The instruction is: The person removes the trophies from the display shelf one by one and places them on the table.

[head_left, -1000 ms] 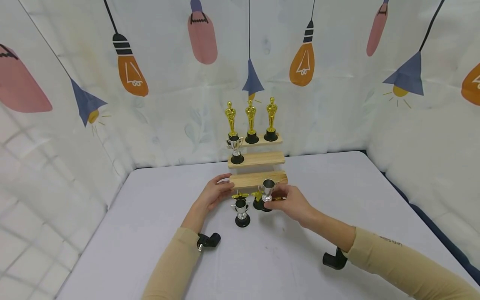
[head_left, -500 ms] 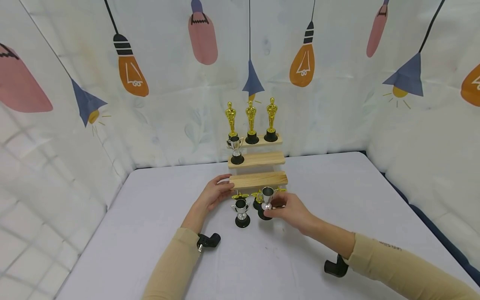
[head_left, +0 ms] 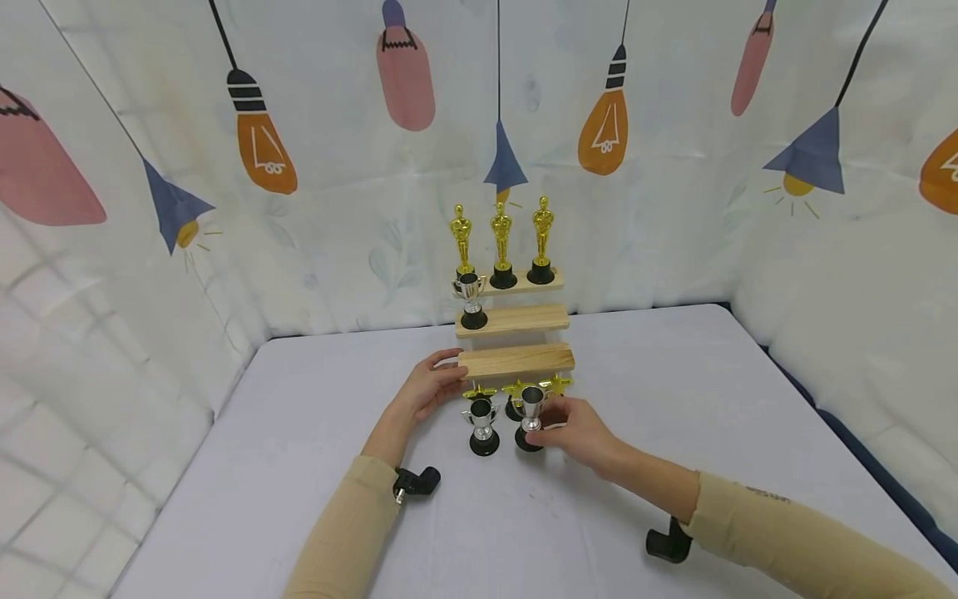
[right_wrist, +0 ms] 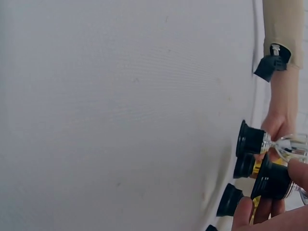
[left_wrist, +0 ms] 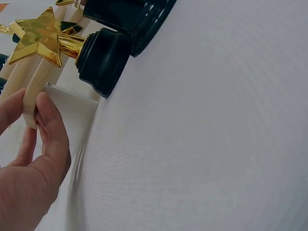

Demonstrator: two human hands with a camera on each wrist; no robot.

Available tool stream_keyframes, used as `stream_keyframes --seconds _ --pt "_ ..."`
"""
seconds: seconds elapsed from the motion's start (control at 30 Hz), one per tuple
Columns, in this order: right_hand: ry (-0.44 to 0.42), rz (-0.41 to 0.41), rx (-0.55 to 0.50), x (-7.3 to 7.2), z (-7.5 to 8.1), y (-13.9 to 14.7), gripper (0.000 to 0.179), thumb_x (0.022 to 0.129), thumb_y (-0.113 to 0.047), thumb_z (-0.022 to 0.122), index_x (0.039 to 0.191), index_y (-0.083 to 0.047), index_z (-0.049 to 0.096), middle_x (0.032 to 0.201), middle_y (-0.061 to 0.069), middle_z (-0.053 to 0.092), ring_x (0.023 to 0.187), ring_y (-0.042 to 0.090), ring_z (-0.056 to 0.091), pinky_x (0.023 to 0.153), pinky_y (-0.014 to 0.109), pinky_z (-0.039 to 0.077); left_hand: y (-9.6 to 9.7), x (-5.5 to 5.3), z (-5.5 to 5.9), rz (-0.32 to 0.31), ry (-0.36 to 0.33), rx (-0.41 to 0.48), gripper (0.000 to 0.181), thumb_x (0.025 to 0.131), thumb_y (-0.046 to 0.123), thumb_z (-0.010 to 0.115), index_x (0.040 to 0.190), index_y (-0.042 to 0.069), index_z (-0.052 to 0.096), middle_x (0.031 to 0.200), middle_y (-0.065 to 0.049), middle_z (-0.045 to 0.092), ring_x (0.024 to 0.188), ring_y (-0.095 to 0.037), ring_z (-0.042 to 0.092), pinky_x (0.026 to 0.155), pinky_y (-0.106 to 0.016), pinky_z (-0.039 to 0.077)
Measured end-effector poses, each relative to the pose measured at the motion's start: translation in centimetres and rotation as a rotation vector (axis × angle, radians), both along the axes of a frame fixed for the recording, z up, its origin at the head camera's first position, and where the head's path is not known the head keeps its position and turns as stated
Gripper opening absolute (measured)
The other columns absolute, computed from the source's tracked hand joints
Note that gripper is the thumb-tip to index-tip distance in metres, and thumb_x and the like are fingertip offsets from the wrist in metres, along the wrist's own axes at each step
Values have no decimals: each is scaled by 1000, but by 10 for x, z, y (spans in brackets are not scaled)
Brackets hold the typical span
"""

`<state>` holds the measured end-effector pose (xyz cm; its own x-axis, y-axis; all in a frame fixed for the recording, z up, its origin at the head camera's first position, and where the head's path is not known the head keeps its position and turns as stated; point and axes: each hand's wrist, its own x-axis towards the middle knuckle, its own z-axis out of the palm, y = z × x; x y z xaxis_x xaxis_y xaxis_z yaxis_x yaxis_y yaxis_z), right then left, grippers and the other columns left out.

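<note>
In the head view my right hand (head_left: 580, 431) holds a silver trophy cup (head_left: 532, 401) by its lower part. Its black base (right_wrist: 274, 180) shows between my fingers and thumb in the right wrist view. Just left of it, a second silver trophy cup (head_left: 481, 416) stands upright on the table. My left hand (head_left: 428, 389) pinches the left end of the lowest wooden board (head_left: 516, 359) of a tiered display shelf. Gold star trophies with black bases, one a star trophy (left_wrist: 38, 36) near my left fingers, stand in a row before this board, partly hidden by the cups.
Three gold figurine trophies (head_left: 501, 237) stand on the top board. A silver trophy cup (head_left: 470, 287) sits at the left end of the middle board (head_left: 524, 318). A white cloth covers the table (head_left: 299, 416), and a patterned curtain (head_left: 337, 208) hangs behind.
My right hand has brought its trophy cup down and toward me, from over the star trophies to beside the other front cup. My left hand has stayed at the board's end.
</note>
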<state>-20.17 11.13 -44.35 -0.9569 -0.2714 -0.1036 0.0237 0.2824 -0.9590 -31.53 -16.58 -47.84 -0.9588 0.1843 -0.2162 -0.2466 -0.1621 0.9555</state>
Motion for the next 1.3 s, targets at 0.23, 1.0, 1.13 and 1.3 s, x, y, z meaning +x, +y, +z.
stream_keyframes --seconds 0.23,1.0,1.13,1.3 --pt "-26 -34 33 -1 -6 -3 28 82 -6 84 105 -1 68 103 6 69 101 21 64 81 32 53 0 0 0 -5 1 1 60 98 2 68 151 1 42 135 -23 53 102 -21 66 87 -30 59" --pt "22 -82 95 -13 -24 -21 27 78 -1 86 99 -1 69 93 5 68 87 19 61 74 30 52 0 1 1 -10 4 16 59 98 0 67 151 0 41 135 -23 53 103 -22 65 89 -32 59" --pt "42 -82 116 -14 -23 -21 27 79 -1 86 98 -1 68 93 6 68 87 19 61 72 29 52 1 1 1 -6 2 19 58 98 -1 66 151 0 42 135 -23 53 102 -21 65 88 -32 59" --pt "63 -85 131 -15 -25 -20 27 79 -2 86 98 0 67 94 6 69 87 19 62 72 29 53 1 1 2 -1 -6 20 58 98 -2 65 151 1 43 135 -22 53 101 -21 65 88 -31 59"
